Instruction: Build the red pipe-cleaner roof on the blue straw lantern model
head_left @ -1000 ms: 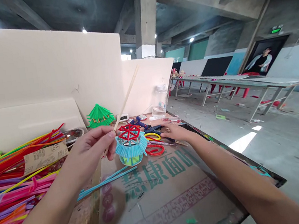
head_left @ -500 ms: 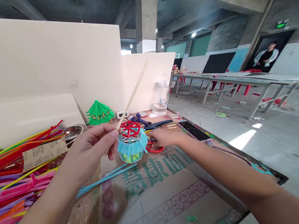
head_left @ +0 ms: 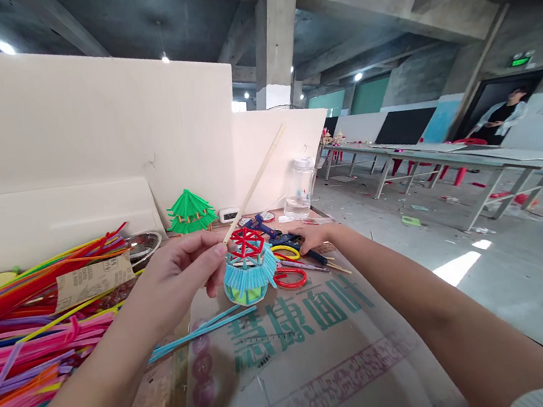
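My left hand [head_left: 187,269] pinches a thin pale wooden stick [head_left: 258,177], which slants up and to the right. Just beyond its fingertips stands a small pipe-cleaner model [head_left: 247,275] with a red lattice top, a light blue fringed roof and a green and blue base. To the right, my right hand [head_left: 320,235] is closed around dark-handled pliers [head_left: 316,256], partly hiding them. Beside it lie scissors with red handles [head_left: 292,280] and a yellow-handled tool [head_left: 285,250]. A dark blue glue gun [head_left: 260,225] rests behind.
Bundles of coloured pipe cleaners [head_left: 42,337] cover the left side. Blue strips [head_left: 203,331] lie on the printed cardboard [head_left: 296,375]. Behind stand a green tree-like model [head_left: 190,211], a small clock [head_left: 229,215], a metal bowl [head_left: 143,245] and a clear water bottle [head_left: 300,189].
My right hand has moved from beside the scissors to the pliers, which now lie turned and nearer. My left hand keeps hold of the wooden stick. The view has shifted slightly, and my arm hides the phone.
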Demonstrator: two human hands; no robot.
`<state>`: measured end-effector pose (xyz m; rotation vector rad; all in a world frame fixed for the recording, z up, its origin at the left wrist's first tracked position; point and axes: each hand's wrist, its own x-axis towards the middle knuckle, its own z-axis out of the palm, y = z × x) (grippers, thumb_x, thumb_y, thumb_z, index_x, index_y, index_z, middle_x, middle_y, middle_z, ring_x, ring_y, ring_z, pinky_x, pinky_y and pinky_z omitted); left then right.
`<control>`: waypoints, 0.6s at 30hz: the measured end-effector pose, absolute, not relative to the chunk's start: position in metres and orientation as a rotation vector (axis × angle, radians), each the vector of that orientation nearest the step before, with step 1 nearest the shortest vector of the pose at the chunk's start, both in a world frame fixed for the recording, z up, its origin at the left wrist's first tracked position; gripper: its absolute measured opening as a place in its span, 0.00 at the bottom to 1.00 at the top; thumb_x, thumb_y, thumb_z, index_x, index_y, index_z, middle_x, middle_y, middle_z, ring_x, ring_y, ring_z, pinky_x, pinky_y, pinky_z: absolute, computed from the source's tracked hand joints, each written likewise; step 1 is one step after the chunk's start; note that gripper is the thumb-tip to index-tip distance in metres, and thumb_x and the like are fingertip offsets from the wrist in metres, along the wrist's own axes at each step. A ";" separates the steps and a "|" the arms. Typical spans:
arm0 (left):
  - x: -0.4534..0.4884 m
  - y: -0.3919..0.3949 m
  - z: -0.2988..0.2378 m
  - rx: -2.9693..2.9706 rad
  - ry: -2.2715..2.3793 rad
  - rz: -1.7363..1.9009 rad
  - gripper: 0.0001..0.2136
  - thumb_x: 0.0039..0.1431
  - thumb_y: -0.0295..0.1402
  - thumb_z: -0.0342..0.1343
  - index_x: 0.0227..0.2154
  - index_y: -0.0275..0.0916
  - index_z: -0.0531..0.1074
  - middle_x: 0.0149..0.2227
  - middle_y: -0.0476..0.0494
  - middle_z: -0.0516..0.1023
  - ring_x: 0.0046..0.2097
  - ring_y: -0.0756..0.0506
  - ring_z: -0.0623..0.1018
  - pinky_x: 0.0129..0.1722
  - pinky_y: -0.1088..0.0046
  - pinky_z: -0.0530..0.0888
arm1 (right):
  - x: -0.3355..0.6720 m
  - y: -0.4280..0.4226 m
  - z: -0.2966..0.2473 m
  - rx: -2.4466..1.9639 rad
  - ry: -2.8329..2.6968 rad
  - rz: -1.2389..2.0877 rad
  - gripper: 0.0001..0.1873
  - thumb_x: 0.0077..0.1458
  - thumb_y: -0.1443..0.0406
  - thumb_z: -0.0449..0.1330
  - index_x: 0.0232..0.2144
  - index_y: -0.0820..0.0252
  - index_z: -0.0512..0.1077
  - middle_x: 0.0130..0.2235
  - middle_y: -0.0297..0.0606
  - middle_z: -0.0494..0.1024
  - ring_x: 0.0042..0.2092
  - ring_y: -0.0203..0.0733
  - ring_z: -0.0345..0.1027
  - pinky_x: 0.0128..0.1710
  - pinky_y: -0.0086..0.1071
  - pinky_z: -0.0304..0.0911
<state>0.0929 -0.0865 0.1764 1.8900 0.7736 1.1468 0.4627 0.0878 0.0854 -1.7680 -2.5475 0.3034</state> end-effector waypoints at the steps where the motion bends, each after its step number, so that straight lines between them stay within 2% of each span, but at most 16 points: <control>1: 0.092 -0.086 0.176 1.894 0.764 1.146 0.12 0.63 0.41 0.54 0.27 0.43 0.74 0.20 0.53 0.69 0.23 0.50 0.69 0.26 0.75 0.67 | 0.462 0.089 0.085 -1.779 -2.578 0.296 0.46 0.34 0.62 0.70 0.60 0.61 0.69 0.58 0.45 0.73 0.57 0.52 0.69 0.57 0.36 0.62; 4: 0.091 -0.086 0.175 1.908 0.761 1.150 0.12 0.64 0.42 0.52 0.29 0.42 0.73 0.19 0.54 0.69 0.22 0.51 0.69 0.26 0.76 0.68 | 0.459 0.088 0.085 -1.836 -2.657 0.248 0.44 0.39 0.59 0.67 0.62 0.60 0.66 0.56 0.48 0.74 0.54 0.54 0.71 0.54 0.39 0.64; 7: 0.089 -0.086 0.175 1.914 0.780 1.151 0.12 0.65 0.43 0.50 0.36 0.42 0.73 0.19 0.55 0.69 0.22 0.52 0.68 0.26 0.76 0.68 | 0.458 0.080 0.084 -1.895 -2.662 0.119 0.46 0.41 0.56 0.66 0.63 0.61 0.64 0.56 0.53 0.73 0.53 0.58 0.70 0.51 0.41 0.65; 11: 0.090 -0.087 0.177 1.928 0.868 1.205 0.14 0.65 0.45 0.49 0.40 0.41 0.74 0.18 0.57 0.59 0.20 0.53 0.60 0.19 0.79 0.58 | 0.462 0.056 0.082 -1.941 -2.611 -0.058 0.45 0.44 0.54 0.63 0.63 0.67 0.62 0.56 0.60 0.69 0.56 0.63 0.66 0.53 0.44 0.62; 14: 0.092 -0.088 0.179 1.922 0.940 1.271 0.15 0.64 0.44 0.48 0.38 0.40 0.75 0.19 0.56 0.58 0.22 0.52 0.60 0.19 0.79 0.57 | 0.470 0.033 0.082 -1.947 -2.595 -0.091 0.41 0.48 0.56 0.61 0.62 0.68 0.62 0.55 0.60 0.70 0.55 0.61 0.66 0.53 0.44 0.61; 18: 0.093 -0.088 0.178 1.871 0.922 1.285 0.15 0.64 0.45 0.49 0.39 0.41 0.74 0.20 0.56 0.58 0.23 0.52 0.59 0.20 0.79 0.56 | 0.474 0.017 0.084 -1.927 -2.597 -0.072 0.42 0.47 0.60 0.61 0.64 0.65 0.61 0.58 0.55 0.69 0.57 0.58 0.65 0.55 0.41 0.60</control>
